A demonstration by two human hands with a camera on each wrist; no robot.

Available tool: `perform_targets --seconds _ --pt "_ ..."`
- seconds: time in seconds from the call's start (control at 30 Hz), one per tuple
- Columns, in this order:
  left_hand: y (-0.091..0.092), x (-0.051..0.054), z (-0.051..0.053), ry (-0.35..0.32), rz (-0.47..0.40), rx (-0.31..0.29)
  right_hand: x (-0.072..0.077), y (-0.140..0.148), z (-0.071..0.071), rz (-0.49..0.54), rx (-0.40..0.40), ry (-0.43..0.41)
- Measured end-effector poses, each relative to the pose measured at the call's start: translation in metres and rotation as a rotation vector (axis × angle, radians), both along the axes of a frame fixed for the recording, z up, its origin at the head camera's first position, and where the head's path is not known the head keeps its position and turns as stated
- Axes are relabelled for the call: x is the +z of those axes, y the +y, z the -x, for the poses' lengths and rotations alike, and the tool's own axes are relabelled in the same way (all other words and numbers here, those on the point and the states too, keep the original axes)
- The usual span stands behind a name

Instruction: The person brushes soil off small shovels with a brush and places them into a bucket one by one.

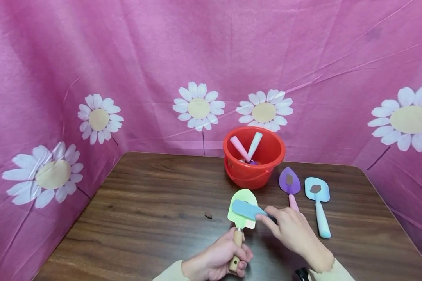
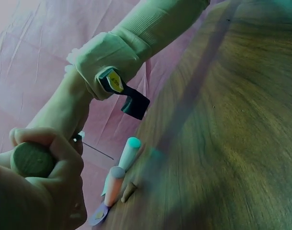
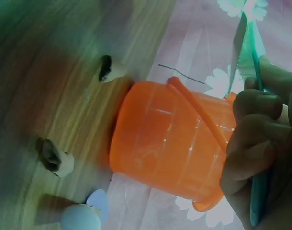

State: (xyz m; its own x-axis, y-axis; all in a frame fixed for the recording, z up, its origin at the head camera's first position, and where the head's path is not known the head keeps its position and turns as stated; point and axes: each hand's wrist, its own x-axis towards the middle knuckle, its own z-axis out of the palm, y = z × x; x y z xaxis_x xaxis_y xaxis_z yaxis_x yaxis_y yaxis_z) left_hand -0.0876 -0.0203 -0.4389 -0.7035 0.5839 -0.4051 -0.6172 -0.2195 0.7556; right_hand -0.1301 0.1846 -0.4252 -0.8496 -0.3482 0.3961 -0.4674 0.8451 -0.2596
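Observation:
My left hand (image 1: 228, 253) grips the wooden handle of a green hand trowel (image 1: 242, 192), blade pointing away from me. The handle's round end (image 2: 33, 159) shows in the left wrist view. My right hand (image 1: 291, 230) pinches a flat, round-ended blue tool like a spatula (image 1: 246, 210), which lies across the trowel blade and hides part of it. The right wrist view shows my right fingers (image 3: 253, 155) curled round its thin teal handle (image 3: 259, 196). Whether tool and blade touch is hard to tell.
A red bucket (image 1: 247, 171) with several toy tools inside stands at the back. To its right lie a purple trowel (image 1: 285, 172) and a light blue shovel (image 1: 322, 218), each with a brown patch. A small brown piece (image 1: 208, 215) lies left of the green trowel.

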Motion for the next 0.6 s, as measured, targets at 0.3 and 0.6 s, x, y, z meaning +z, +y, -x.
perform_targets --seconds 0.3,0.6 --pt "-0.001 0.004 0.0 -0.011 -0.038 0.026 -0.012 -0.004 0.006 0.053 0.002 0.144" --pt "-0.003 0.005 -0.002 -0.008 -0.045 0.04 -0.021 -0.01 0.005 0.102 -0.031 0.157"
